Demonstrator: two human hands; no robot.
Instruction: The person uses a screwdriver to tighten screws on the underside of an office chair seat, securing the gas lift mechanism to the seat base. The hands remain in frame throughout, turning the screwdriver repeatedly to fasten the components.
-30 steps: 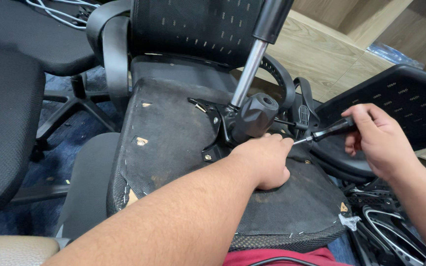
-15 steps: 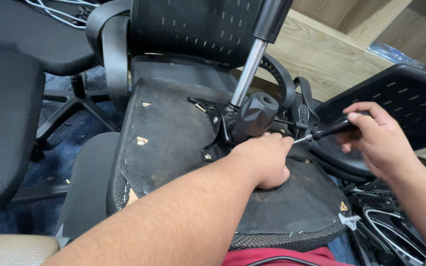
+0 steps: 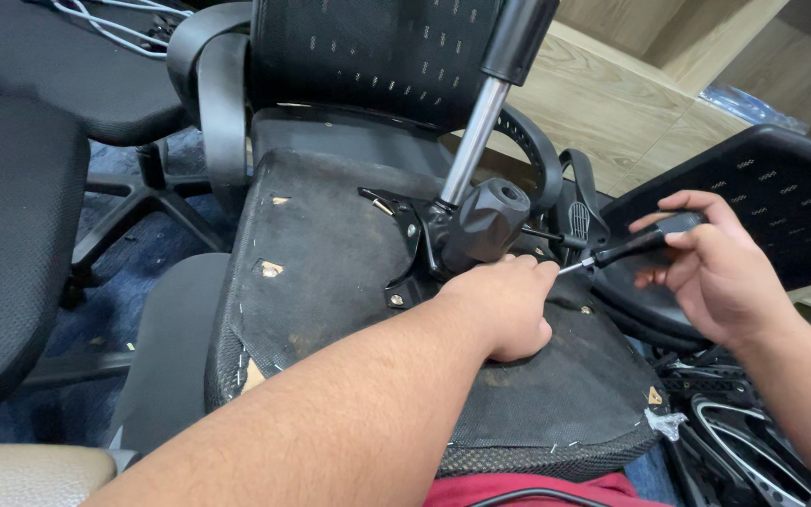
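An upturned office chair seat [image 3: 330,272], its black underside cloth worn and stapled along the edge, is seen lying across the person's lap, with the metal gas-lift column [image 3: 471,131] rising from the black mechanism housing [image 3: 485,221] bolted at its middle. The left hand [image 3: 504,305] is pressed onto the seat's underside just beside the housing, fingers curled downward; whether anything is pinched beneath them cannot be told. A black-handled screwdriver [image 3: 626,246] is gripped in the right hand [image 3: 711,268], fingers wrapped tightly round the handle, and its thin shaft is pointed leftward so that the tip is met by the left fingertips, close under the housing. The exact spot touched by the tip is hidden by the left hand.

A mesh chair back [image 3: 377,52] is seen behind the column, flanked by a curved black armrest [image 3: 204,84]. Another mesh panel [image 3: 762,202] is propped at the right, behind the right hand, and loose black chair parts [image 3: 734,422] are piled below it. A second chair seat [image 3: 16,235] is visible at the left, above a blue floor [image 3: 143,272]. Wooden panelling [image 3: 612,103] is seen beyond.
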